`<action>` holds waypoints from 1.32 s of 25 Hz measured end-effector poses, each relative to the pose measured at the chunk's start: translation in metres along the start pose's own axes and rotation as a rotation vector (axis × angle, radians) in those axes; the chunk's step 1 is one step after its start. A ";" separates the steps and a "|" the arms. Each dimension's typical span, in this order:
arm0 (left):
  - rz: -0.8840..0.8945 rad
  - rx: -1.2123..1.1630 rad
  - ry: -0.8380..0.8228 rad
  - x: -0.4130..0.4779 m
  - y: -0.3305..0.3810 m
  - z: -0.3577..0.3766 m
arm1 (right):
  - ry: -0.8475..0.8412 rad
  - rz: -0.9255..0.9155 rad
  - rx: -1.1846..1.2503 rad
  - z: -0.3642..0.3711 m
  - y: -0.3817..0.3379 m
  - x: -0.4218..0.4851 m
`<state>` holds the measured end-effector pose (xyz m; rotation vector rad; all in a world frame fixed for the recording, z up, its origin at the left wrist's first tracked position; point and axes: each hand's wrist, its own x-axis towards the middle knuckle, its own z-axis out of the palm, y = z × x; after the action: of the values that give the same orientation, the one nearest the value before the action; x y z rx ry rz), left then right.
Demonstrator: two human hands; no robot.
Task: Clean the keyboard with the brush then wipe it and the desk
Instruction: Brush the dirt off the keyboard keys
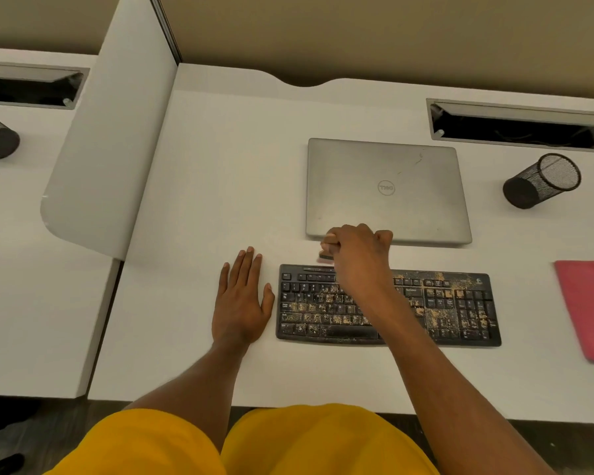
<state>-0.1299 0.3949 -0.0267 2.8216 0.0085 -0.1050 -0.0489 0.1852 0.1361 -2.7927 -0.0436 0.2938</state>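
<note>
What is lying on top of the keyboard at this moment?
Tan debris speckles the keyboard keys, thickest across the middle and right. The right hand, gripping the brush, and its forearm cross above it, hiding the keys beneath them.

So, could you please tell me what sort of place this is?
Most likely an office workstation: a white desk with a divider panel, a closed laptop and a mesh pen cup.
</note>
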 end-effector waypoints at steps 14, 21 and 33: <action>-0.001 -0.023 0.004 0.000 -0.001 0.001 | -0.033 -0.042 0.005 0.005 0.004 -0.020; 0.002 -0.023 0.011 0.000 -0.002 0.003 | -0.083 -0.225 -0.083 0.033 -0.023 -0.028; -0.002 -0.051 0.007 0.000 -0.001 0.001 | -0.127 -0.164 0.139 0.022 -0.015 -0.035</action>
<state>-0.1296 0.3957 -0.0280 2.7709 0.0159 -0.0941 -0.0880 0.2042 0.1274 -2.6108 -0.2697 0.4158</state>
